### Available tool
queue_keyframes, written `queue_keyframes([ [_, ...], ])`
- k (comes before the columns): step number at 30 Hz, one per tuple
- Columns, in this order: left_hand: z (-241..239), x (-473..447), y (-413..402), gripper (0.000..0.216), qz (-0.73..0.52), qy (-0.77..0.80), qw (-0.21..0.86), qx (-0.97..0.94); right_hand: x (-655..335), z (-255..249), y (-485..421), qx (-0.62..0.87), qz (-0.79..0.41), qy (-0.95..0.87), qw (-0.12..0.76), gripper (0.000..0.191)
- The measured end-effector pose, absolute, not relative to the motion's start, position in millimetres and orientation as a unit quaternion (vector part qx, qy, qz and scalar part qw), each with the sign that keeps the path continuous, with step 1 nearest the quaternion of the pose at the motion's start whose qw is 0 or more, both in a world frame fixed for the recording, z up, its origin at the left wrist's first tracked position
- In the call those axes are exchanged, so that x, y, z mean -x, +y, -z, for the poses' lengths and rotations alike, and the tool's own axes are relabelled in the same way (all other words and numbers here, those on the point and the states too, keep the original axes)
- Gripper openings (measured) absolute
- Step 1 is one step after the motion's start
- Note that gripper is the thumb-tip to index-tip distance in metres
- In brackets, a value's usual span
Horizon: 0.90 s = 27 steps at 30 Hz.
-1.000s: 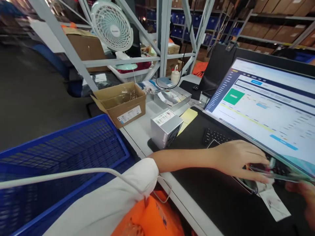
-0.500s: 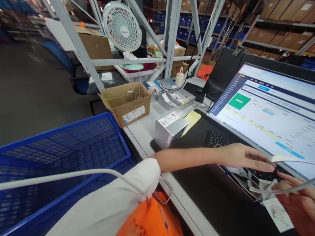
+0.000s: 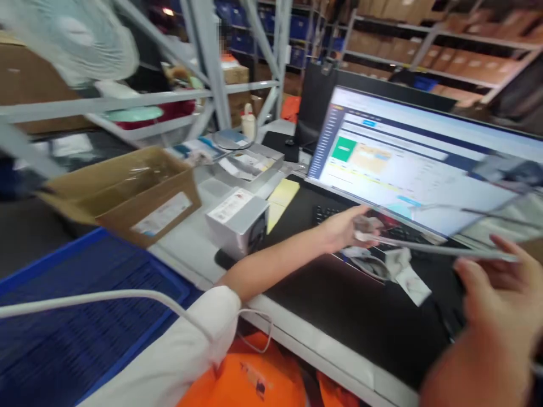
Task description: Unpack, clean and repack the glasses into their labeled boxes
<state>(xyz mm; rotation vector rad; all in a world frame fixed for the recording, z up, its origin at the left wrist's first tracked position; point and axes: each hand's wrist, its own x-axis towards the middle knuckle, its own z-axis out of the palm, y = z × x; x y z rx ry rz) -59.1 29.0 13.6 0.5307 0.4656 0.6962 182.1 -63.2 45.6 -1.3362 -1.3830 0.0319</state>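
Observation:
My left hand (image 3: 343, 230) reaches over the keyboard (image 3: 324, 213), its fingers closed around one end of a light grey cable (image 3: 430, 249). A small crumpled greyish piece shows at those fingers; I cannot make out what it is. The cable runs nearly straight to my right hand (image 3: 498, 288), which pinches its other visible end between thumb and fingers. Below the cable, on the black desk mat (image 3: 339, 316), lie a loose grey cable loop (image 3: 369, 264) and a folded white leaflet (image 3: 413, 284). The right hand is partly blurred.
Behind the hands stands a lit monitor (image 3: 390, 169). Left of my forearm are a silver box (image 3: 237, 223), yellow paper (image 3: 282, 198), an open cardboard box (image 3: 148, 209) and a metal tray (image 3: 254, 181). A blue crate (image 3: 97, 316) sits lower left; a fan (image 3: 80, 39) stands behind.
My view has turned right. The hands have moved apart, stretching the cable between them. The leaflet and cable loop now show more openly below.

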Motion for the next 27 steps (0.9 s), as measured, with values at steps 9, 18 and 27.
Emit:
queue_keyframes([
  [9, -13.7, 61.0, 23.3, 0.062, -0.123, 0.221, 0.891, -0.378, -175.8, -69.8, -76.7, 0.444, 0.167, -0.741, 0.475, 0.014],
  [18, -12.6, 70.2, 15.1, 0.031, -0.331, 0.318, 0.317, -0.830, -177.8, -86.6, -103.1, 0.563, 0.166, -0.690, 0.423, 0.020],
  [27, 13.2, 50.1, 8.9, 0.098, -0.357, 0.136, 0.301, -0.874, -179.5, -72.8, -88.7, 0.624, 0.126, -0.608, 0.474, 0.030],
])
